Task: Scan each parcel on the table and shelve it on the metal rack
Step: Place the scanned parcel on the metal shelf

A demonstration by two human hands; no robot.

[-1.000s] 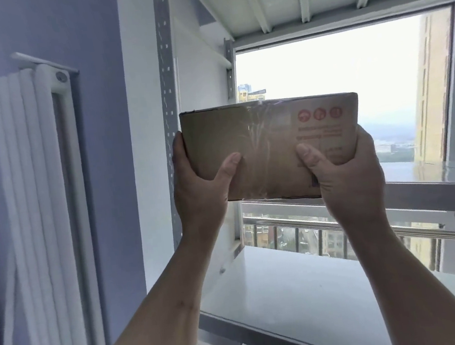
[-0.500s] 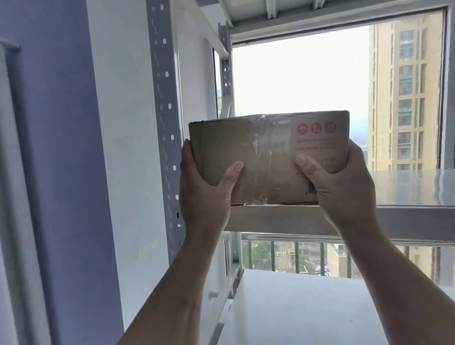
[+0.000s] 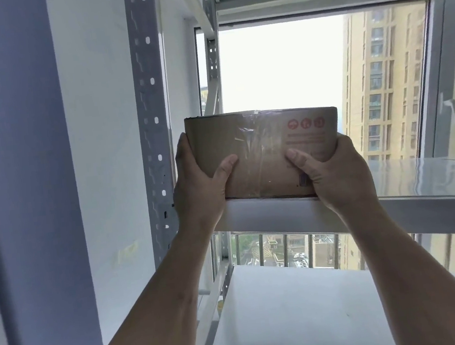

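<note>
We hold the cardboard parcel [image 3: 260,152] level, long side left to right | left hand [image 3: 199,192] and right hand [image 3: 336,175] grip its ends | bottom edge at the metal rack shelf [image 3: 418,186]

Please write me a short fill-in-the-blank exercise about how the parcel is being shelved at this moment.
1. The cardboard parcel is held by ____ hands.
2. The left hand and the right hand each lay a ____ across the parcel's near face.
3. The markings printed on the parcel are ____ in colour.
4. The parcel's bottom edge sits at the front beam of the rack's ____ shelf.

Missing words: two; thumb; red; upper
</note>
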